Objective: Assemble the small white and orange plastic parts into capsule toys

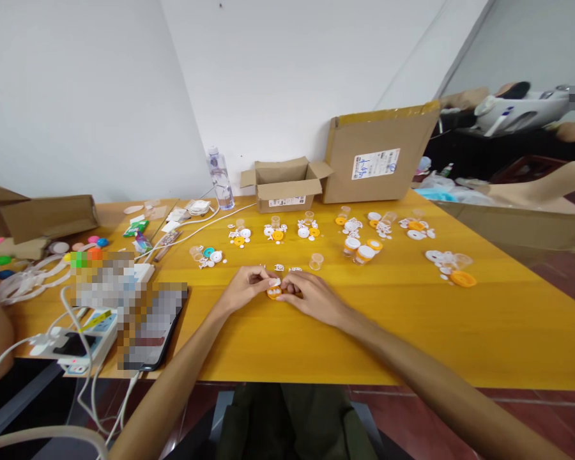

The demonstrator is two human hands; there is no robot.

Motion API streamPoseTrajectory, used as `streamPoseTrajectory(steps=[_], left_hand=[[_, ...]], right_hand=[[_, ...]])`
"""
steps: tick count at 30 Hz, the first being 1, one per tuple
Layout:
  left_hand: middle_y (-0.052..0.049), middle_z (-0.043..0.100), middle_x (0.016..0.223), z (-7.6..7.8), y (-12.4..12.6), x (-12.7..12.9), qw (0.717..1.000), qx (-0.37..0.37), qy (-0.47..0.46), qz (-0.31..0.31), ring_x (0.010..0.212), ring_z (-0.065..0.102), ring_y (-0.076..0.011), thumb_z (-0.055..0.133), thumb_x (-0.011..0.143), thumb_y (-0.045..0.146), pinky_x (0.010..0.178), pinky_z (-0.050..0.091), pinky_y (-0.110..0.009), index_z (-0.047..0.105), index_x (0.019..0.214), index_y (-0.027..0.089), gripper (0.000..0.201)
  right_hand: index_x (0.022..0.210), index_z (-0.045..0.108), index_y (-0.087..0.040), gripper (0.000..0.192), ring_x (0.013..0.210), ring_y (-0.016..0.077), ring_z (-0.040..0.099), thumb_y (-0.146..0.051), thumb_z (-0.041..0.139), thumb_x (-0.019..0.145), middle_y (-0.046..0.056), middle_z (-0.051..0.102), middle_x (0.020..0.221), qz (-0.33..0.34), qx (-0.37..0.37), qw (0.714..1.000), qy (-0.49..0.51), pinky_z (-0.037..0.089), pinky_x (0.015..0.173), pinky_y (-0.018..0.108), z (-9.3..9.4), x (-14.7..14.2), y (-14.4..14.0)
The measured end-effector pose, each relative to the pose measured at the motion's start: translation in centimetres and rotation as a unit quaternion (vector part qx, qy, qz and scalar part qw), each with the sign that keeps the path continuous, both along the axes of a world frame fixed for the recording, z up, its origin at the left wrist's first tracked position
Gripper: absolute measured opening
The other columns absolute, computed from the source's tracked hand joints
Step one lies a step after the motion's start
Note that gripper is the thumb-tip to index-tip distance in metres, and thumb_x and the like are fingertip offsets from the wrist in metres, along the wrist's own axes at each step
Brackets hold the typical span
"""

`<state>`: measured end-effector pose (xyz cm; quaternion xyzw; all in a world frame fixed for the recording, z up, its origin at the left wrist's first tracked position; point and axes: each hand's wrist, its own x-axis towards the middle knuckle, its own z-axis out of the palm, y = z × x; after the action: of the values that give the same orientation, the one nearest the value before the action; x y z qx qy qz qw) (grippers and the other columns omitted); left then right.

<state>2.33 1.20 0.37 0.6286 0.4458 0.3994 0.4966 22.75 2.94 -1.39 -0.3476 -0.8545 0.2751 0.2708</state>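
My left hand (246, 287) is closed in a pinch on a small white piece (276, 282) above a round orange cap (274, 293). Small round white parts sit in the cap. From the other side my right hand (315, 298) has its thumb and fingers closed at the cap's right edge; its fingertips are partly hidden. Just beyond my hands lie several small white cut-out pieces (279, 268) and a clear plastic cup (316, 261).
Sets of cups, discs and white pieces (242, 234) spread across the table (460, 332). Assembled orange-and-white jars (364, 254) stand right of centre. Behind are a bottle (220, 179), an open carton (287, 191) and a large box (378, 160). A phone (158, 326) and power strip (96, 335) lie left.
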Motion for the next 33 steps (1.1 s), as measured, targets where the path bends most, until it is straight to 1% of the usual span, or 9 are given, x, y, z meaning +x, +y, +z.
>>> streamPoseTrajectory(steps=[6,10,20,33], left_hand=[[-0.006,0.075,0.085,-0.02,-0.05,0.01,1.000,-0.001,-0.001,-0.007,0.080,0.067,-0.0173,0.078,0.073,0.055,0.077,0.051,-0.029,0.062,0.061,0.016,0.043],[-0.006,0.075,0.085,0.03,-0.13,0.05,1.000,-0.004,-0.004,-0.015,0.080,0.067,-0.0171,0.078,0.073,0.055,0.077,0.051,-0.028,0.063,0.062,0.016,0.043],[-0.010,0.077,0.097,0.10,-0.55,-0.17,0.999,-0.024,0.007,-0.023,0.085,0.070,-0.0186,0.082,0.070,0.050,0.083,0.053,-0.030,0.068,0.064,0.015,0.038],[-0.009,0.077,0.094,0.20,-0.77,0.01,0.999,-0.034,-0.002,-0.012,0.082,0.070,-0.0189,0.086,0.064,0.049,0.084,0.055,-0.033,0.071,0.063,0.016,0.037]], right_hand=[[0.080,0.062,-0.022,0.013,0.069,0.0139,0.058,-0.017,0.073,0.084,-0.003,0.063,0.074,-0.002,0.001,1.000,-0.004,0.043,0.067,0.025,0.24,-0.11,-0.04],[0.079,0.062,-0.022,0.012,0.069,0.0140,0.057,-0.019,0.072,0.085,-0.002,0.063,0.074,-0.001,0.002,1.000,-0.005,0.043,0.067,0.025,0.38,-0.03,-0.08],[0.079,0.061,-0.022,0.013,0.069,0.0138,0.057,-0.021,0.073,0.085,-0.002,0.063,0.074,-0.005,0.002,1.000,-0.015,0.042,0.067,0.025,0.31,0.00,-0.01],[0.081,0.062,-0.022,0.011,0.069,0.0148,0.057,-0.026,0.070,0.088,-0.001,0.063,0.075,0.004,0.009,1.000,-0.014,0.043,0.067,0.027,0.37,0.04,-0.07]])
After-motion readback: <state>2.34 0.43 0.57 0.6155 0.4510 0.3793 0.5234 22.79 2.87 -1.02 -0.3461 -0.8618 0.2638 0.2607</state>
